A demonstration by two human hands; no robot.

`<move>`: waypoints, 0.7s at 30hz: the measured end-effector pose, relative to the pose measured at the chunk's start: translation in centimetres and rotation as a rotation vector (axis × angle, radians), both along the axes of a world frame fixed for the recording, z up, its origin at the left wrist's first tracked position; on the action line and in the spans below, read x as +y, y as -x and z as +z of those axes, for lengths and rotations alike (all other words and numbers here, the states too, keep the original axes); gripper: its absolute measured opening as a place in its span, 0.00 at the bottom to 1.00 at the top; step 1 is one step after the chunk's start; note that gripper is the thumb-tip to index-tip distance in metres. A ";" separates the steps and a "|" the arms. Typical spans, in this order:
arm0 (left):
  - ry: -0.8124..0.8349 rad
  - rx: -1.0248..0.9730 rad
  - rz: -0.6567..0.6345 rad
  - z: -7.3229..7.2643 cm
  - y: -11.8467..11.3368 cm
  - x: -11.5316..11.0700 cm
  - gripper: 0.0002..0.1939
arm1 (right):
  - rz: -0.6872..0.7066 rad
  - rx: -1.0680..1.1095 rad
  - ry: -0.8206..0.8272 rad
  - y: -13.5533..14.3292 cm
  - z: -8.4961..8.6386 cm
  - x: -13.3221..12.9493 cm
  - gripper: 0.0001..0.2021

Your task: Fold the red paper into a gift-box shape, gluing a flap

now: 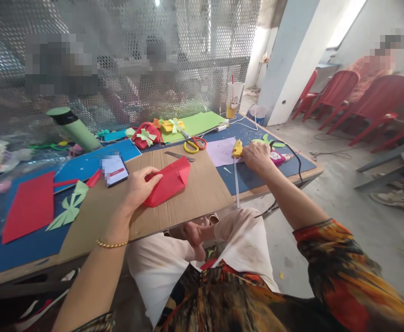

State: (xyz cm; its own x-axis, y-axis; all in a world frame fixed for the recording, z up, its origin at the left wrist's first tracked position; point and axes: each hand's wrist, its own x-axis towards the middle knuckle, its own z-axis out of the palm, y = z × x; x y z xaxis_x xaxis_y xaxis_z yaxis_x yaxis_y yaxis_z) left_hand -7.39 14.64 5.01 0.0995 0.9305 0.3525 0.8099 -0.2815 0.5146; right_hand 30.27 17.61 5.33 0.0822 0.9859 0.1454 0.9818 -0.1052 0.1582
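My left hand [140,188] grips a folded piece of red paper [169,183] by its left end, thumb on top, over a brown cardboard sheet [195,203]. Out to the right, my right hand [258,157] is closed around a yellow hot glue gun [237,149]. A clear glue stick [237,184] sticks out from the gun toward me, past the table's front edge. Beneath the gun lies a lilac paper sheet [219,151]. Scissors with red and yellow handles [195,145] and a metal ruler [179,156] rest behind the red paper.
A phone [114,169], red paper sheet [31,207] and green paper bow [71,205] lie at left. Behind them leans a green bottle [73,127]. A drink cup [234,99] stands at the back. A black cable [293,150] crosses the right end. Red chairs [377,97] stand beyond.
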 end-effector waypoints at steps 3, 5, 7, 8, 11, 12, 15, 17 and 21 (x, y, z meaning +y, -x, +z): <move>-0.007 0.013 -0.012 -0.2 0.4 -0.1 0.13 | 0.039 -0.029 0.014 0.1 -0.1 -0.1 0.21; -0.012 0.018 -0.019 -0.3 0.6 -0.1 0.13 | 0.082 -0.045 0.015 0.3 0.2 0.0 0.22; -0.014 0.022 -0.021 -0.4 0.6 0.0 0.13 | 0.122 -0.057 0.015 0.7 0.7 0.7 0.23; -0.010 0.020 -0.027 -0.5 0.6 0.0 0.13 | 0.139 -0.062 0.017 1.0 1.0 1.1 0.22; 0.014 -0.008 -0.069 -0.7 0.7 0.0 0.14 | 0.163 -0.070 0.031 1.5 1.6 2.8 0.20; 0.021 -0.020 -0.084 -0.8 0.7 0.0 0.14 | 0.166 -0.070 0.037 1.6 1.7 3.2 0.20; 0.032 -0.039 -0.117 -1.0 0.8 -0.1 0.15 | 0.163 -0.060 0.050 1.7 1.9 3.8 0.19; 0.045 -0.050 -0.137 -1.2 0.7 -0.1 0.15 | 0.159 -0.046 0.035 1.8 2.2 3.3 0.20; 0.077 -0.075 -0.178 -1.0 0.4 -0.2 0.14 | 0.235 0.009 -0.057 3.6 3.3 1.1 0.20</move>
